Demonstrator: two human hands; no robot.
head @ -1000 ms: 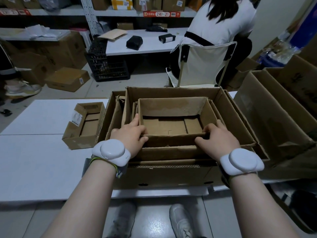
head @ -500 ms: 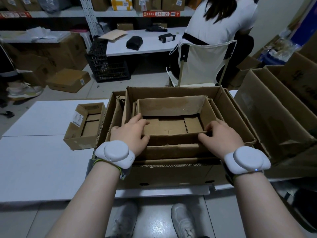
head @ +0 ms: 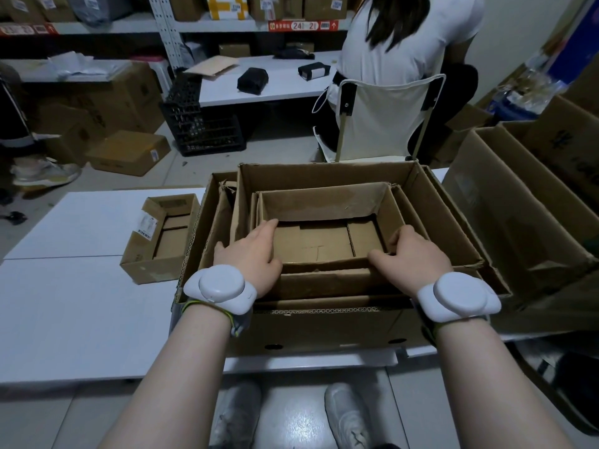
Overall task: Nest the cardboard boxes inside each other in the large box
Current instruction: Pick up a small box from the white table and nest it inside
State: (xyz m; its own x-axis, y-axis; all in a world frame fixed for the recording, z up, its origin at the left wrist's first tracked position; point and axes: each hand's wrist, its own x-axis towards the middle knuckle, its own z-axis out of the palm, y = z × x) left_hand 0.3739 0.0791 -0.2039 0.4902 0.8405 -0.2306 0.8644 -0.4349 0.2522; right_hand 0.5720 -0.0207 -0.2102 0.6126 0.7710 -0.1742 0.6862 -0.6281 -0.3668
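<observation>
A large brown open-topped cardboard box (head: 324, 328) sits in the centre of the frame on a white tabletop (head: 81, 303). Its mouth faces up and its long axis runs left to right across the picture. Inside it stands a mid-sized brown cardboard box (head: 324, 175), and inside that the innermost, shallow brown cardboard box (head: 324, 202), both lying the same way with mouths up.

The left hand (head: 249, 254) grips the innermost box at its near left corner, fingers reaching inside and the thumb on the outside of the near wall. The right hand (head: 411, 254) grips the near right corner, fingers curled over the rim. Its fingertips are hidden behind the wall. Each wrist carries a round white plastic band device (head: 220, 286).

A thin extra rim shows just outside the innermost box, but whether it is another box or a folded flap cannot be told. The floors of the outer boxes are covered.

At centre left, just beside the large box, a small open brown cardboard box with a white label (head: 139, 267) stands on the tabletop, mouth up. A tall brown carton (head: 518, 222) at the right is cut off by the frame edge.
</observation>
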